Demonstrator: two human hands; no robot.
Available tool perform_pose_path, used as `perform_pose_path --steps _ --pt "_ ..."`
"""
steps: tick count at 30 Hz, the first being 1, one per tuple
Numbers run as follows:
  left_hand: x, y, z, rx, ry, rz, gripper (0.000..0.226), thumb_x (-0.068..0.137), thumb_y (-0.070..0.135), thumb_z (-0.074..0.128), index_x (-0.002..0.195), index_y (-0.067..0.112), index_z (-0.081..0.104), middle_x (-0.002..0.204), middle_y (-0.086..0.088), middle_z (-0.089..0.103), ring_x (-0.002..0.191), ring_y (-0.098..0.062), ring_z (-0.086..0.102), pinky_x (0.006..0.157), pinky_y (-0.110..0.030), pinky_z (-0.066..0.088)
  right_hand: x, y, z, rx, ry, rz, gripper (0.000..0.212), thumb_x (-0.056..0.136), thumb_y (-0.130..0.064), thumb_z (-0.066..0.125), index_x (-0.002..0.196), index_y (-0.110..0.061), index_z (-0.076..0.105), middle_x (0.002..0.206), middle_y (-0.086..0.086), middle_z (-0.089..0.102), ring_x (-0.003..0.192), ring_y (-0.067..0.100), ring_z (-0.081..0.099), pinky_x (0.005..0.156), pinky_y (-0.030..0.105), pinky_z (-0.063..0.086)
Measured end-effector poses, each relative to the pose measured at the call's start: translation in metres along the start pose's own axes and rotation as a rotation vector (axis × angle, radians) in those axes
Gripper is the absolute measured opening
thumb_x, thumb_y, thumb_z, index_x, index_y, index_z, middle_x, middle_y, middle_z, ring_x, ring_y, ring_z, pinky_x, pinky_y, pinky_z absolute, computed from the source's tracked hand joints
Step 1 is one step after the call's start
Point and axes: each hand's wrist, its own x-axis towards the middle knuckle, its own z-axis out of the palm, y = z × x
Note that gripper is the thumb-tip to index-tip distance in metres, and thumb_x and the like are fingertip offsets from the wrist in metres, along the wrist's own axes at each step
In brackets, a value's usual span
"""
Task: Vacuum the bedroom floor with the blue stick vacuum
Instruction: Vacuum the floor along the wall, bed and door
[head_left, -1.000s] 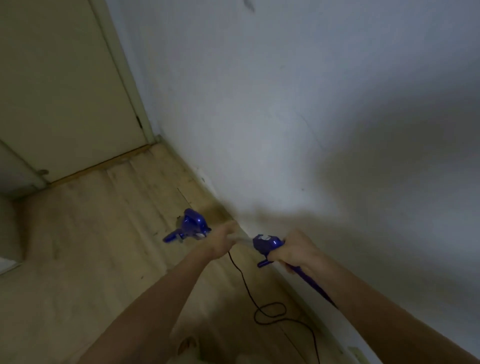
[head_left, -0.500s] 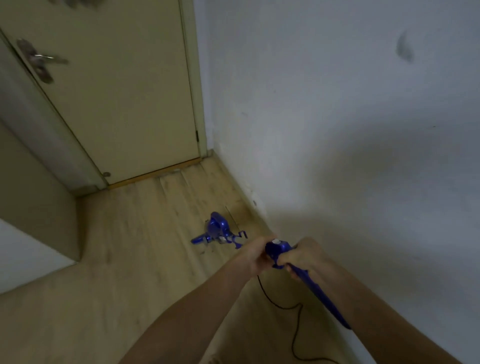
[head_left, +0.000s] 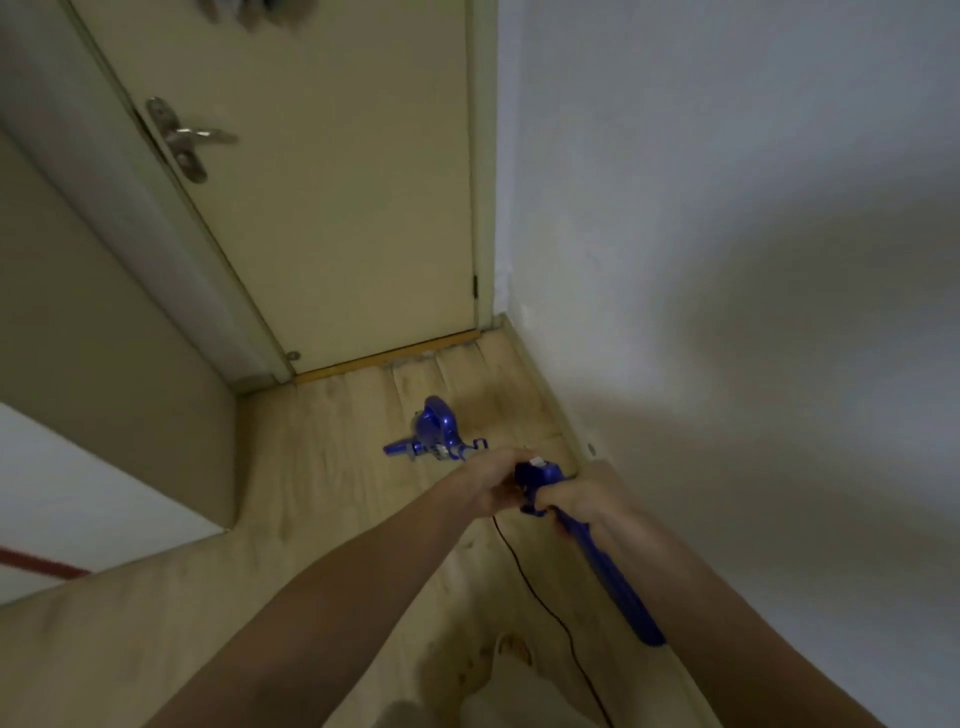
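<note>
Both my hands hold the blue stick vacuum. My right hand grips its blue handle, which runs back along my right forearm. My left hand grips the shaft just ahead of the handle, hiding that part. The vacuum's blue motor body and head sit low over the light wooden floor, a short way before the shut door. A thin black cord trails from the handle down across the floor.
A cream door with a metal lever handle stands shut ahead. A white wall runs along the right, with a baseboard at its foot. A beige panel juts in at the left.
The view has tilted up, showing more of the door and its handle. The vacuum head has moved forward, closer to the door threshold. Both hands keep their grip.
</note>
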Motion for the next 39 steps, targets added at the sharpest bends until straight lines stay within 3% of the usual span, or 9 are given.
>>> perform_pose_path --steps 5,9,14,22,26,31,34,37,39 --pt "0.037 0.074 -0.020 -0.007 0.082 0.012 0.011 0.094 0.010 0.059 0.083 0.007 0.056 0.084 -0.009 0.062 0.076 -0.018 0.061 0.072 -0.032 0.054 0.045 -0.075 0.012 -0.009 -0.040 -0.048 0.010 0.076 0.000 0.073 0.077 0.000 0.063 0.048 0.006 0.061 0.036 0.013 0.054 0.043 0.023 0.045" --pt "0.073 0.126 -0.047 -0.021 0.086 -0.024 0.011 0.093 0.012 0.062 0.085 0.007 0.055 0.089 -0.010 0.062 0.090 -0.024 0.063 0.095 -0.042 0.052 0.086 -0.126 0.027 -0.041 -0.032 -0.050 0.010 0.078 -0.001 0.072 0.082 0.002 0.064 0.052 0.007 0.061 0.035 0.011 0.052 0.041 0.022 0.044" --pt "0.121 0.182 -0.092 0.010 0.017 -0.073 0.013 0.095 0.013 0.059 0.101 0.002 0.057 0.091 -0.011 0.062 0.082 -0.022 0.063 0.091 -0.041 0.052 0.135 -0.183 0.065 -0.040 0.008 0.042 0.015 0.081 -0.001 0.069 0.071 -0.002 0.057 0.036 0.000 0.053 0.028 0.008 0.047 0.038 0.022 0.041" --pt "0.178 0.278 -0.189 0.281 -0.155 -0.150 0.018 0.094 0.017 0.061 0.085 0.004 0.052 0.090 -0.009 0.059 0.086 -0.023 0.061 0.100 -0.043 0.048 0.177 -0.279 0.161 0.100 0.161 0.159 0.011 0.080 -0.001 0.070 0.074 0.002 0.061 0.057 0.011 0.060 0.045 0.018 0.055 0.049 0.028 0.050" --pt "0.209 0.318 -0.215 0.450 -0.256 -0.188 0.012 0.095 0.015 0.059 0.089 0.005 0.055 0.096 -0.011 0.060 0.092 -0.027 0.063 0.083 -0.040 0.055 0.189 -0.319 0.189 0.211 0.201 0.246 0.018 0.086 -0.002 0.065 0.072 -0.002 0.053 0.059 0.011 0.055 0.045 0.016 0.052 0.044 0.024 0.046" --pt "0.250 0.366 -0.231 0.603 -0.361 -0.220 0.012 0.095 0.015 0.059 0.090 0.004 0.057 0.085 -0.009 0.059 0.074 -0.022 0.060 0.060 -0.032 0.052 0.227 -0.359 0.211 0.322 0.308 0.278 0.014 0.086 -0.003 0.064 0.078 -0.001 0.053 0.064 0.011 0.057 0.050 0.018 0.055 0.052 0.027 0.050" --pt "0.287 0.391 -0.239 0.650 -0.366 -0.205 0.012 0.093 0.018 0.062 0.091 0.007 0.057 0.089 -0.010 0.057 0.082 -0.023 0.058 0.066 -0.032 0.052 0.260 -0.382 0.226 0.376 0.341 0.281 0.011 0.086 -0.006 0.065 0.089 0.000 0.057 0.065 0.009 0.059 0.049 0.015 0.055 0.047 0.023 0.047" --pt "0.315 0.418 -0.239 0.663 -0.346 -0.206 0.024 0.094 0.020 0.061 0.109 0.003 0.058 0.090 -0.009 0.060 0.077 -0.020 0.060 0.056 -0.027 0.051 0.295 -0.405 0.235 0.458 0.370 0.306 0.014 0.084 -0.010 0.067 0.084 -0.004 0.055 0.070 0.007 0.061 0.057 0.016 0.059 0.060 0.028 0.053" --pt "0.327 0.434 -0.240 0.715 -0.335 -0.204 0.015 0.095 0.020 0.058 0.100 0.005 0.057 0.076 -0.006 0.056 0.062 -0.015 0.055 0.040 -0.021 0.044 0.312 -0.420 0.241 0.523 0.398 0.320 0.019 0.084 -0.010 0.068 0.077 -0.007 0.050 0.070 0.008 0.062 0.059 0.017 0.059 0.067 0.032 0.056"
